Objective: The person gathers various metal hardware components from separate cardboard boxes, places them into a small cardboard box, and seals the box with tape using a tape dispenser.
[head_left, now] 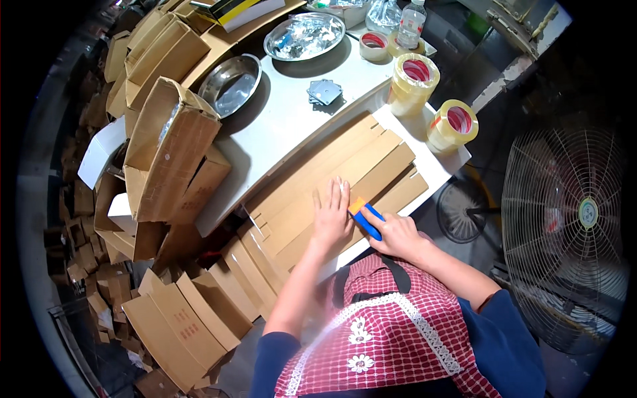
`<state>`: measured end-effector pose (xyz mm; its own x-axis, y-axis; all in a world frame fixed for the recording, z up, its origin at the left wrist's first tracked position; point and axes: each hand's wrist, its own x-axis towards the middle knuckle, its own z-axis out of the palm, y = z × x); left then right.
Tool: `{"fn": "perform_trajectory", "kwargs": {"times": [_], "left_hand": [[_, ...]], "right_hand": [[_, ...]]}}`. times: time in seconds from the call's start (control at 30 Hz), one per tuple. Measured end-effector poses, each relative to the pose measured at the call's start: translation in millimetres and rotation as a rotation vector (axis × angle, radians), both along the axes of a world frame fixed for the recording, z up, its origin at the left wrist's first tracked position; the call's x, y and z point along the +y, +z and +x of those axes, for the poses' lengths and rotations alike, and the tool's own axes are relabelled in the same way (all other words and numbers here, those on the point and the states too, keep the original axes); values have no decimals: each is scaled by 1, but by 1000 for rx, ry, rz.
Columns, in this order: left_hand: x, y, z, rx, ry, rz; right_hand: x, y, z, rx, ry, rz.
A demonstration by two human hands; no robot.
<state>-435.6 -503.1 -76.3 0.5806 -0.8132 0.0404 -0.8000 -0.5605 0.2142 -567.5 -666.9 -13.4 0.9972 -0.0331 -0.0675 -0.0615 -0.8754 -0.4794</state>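
Note:
A flattened brown cardboard box [312, 174] with slotted flaps lies slantwise across the front of the white table. My left hand [332, 217] rests on it, palm down with the fingers stretched out. Just to its right, my right hand [397, 236] grips a small blue hand tool with an orange end [369, 224]; its exact kind does not show. The orange end points toward my left fingers and sits at the cardboard, near a dark gap between two flaps. Whether it touches the board I cannot tell.
Rolls of clear tape [413, 83] stand at the table's right end, near a plastic bottle [412, 25]. Metal bowls [232, 86] and grey metal plates [325, 92] lie farther back. Cardboard boxes [174, 152] crowd the left side. A large fan [564, 219] stands right.

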Motion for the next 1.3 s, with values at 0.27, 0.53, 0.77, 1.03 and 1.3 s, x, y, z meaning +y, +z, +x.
{"fn": "perform_trajectory", "kwargs": {"times": [0.27, 0.53, 0.77, 1.03, 1.3], "left_hand": [[0, -4, 0, -35, -11, -18], [0, 4, 0, 2, -19, 72], [0, -2, 9, 36, -22, 56], [-28, -15, -4, 29, 215, 91], [-42, 10, 4, 2, 235, 125]], "right_hand": [[-7, 4, -31, 6, 42, -53], [-10, 9, -39, 23, 19, -30], [-12, -16, 4, 80, -27, 11], [-85, 47, 24, 210, -316, 681], [-192, 123, 112, -682, -111, -241]]}}
